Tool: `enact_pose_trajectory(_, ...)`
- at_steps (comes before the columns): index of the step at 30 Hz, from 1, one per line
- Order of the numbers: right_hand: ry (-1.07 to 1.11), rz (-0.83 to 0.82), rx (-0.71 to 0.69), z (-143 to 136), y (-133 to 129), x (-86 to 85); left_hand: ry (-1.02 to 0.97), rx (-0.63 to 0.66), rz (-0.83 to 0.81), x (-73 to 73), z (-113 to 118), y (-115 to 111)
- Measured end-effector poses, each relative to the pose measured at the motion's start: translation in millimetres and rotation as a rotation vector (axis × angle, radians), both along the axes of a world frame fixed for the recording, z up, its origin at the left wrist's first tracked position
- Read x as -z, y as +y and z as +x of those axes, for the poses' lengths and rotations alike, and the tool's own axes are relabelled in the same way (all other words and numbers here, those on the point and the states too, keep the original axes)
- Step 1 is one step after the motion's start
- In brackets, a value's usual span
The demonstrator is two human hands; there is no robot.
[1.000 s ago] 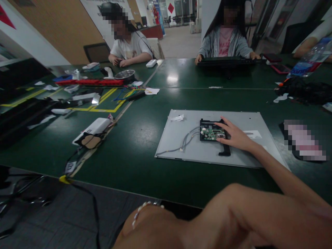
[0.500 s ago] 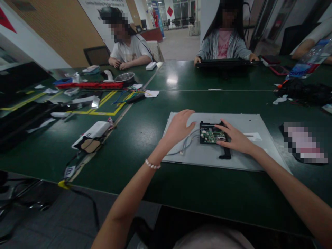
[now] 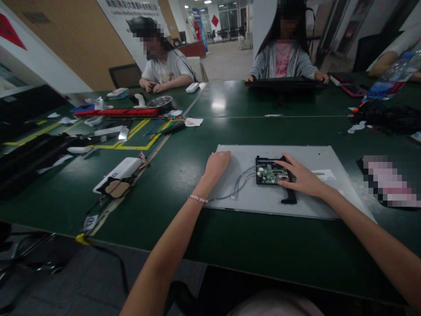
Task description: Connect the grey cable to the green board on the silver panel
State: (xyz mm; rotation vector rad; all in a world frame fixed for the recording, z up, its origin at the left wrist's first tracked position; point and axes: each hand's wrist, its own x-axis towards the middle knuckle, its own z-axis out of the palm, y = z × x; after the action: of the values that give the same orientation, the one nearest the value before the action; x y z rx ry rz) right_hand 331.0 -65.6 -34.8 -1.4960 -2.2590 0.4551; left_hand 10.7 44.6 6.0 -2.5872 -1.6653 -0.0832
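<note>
- Circuit board [image 3: 271, 175] lay in a black frame [image 3: 291, 195] on a grey panel [image 3: 315, 205], grey cables [image 3: 237, 186] running from its left side.
- Right hand [image 3: 304, 177] was over the frame's right side, thumb and fingers spread.
- Left hand [image 3: 217, 166] was at the panel's far left corner, fingers curled; whether they pinched anything, I could not tell.
- White box [image 3: 125, 168] lay on the green table [image 3: 177, 175], well left of the panel.
- Across the table, a person [image 3: 282, 59] had both hands at a flat black thing [image 3: 284, 83].
</note>
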Motion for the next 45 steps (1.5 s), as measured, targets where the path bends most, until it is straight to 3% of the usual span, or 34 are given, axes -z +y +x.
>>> enact_pose_trajectory(9,-0.019,0.007,0.0,-1.4,-2.8,-4.8,-0.452,0.054,0.224,17.2,-21.9,6.3)
enact_pose_trajectory(13,0.04,0.109,-0.008,0.5,2.0,-8.2,-0.588,0.172,0.32,17.6,-32.0,12.4)
enact_pose_trajectory(16,0.067,0.199,-0.032,-8.9,13.6,-19.7,-0.612,0.249,0.358,18.3,-32.5,14.6)
enact_pose_trajectory(21,-0.022,0.285,-0.173,-56.8,43.7,-48.0,-0.566,0.346,0.402,19.3,-26.1,12.7)
enact_pose_trajectory(24,-0.104,0.265,-0.222,-96.1,61.8,-57.7,-0.557,0.331,0.449,18.5,-25.5,11.7)
enact_pose_trajectory(29,-0.185,0.231,-0.281,-155.0,79.2,-60.7,-0.594,0.209,0.52,20.2,-32.7,15.3)
enact_pose_trajectory(34,-0.214,0.234,-0.286,-185.7,86.4,-59.5,-0.6,0.225,0.495,25.5,-37.4,20.4)
enact_pose_trajectory(39,-0.231,0.246,-0.276,-179.0,92.4,-54.1,-0.586,0.279,0.439,26.1,-36.1,20.3)
enact_pose_trajectory(45,-0.228,0.279,-0.216,-123.5,97.4,-53.0,-0.581,0.349,0.386,25.1,-35.5,18.4)
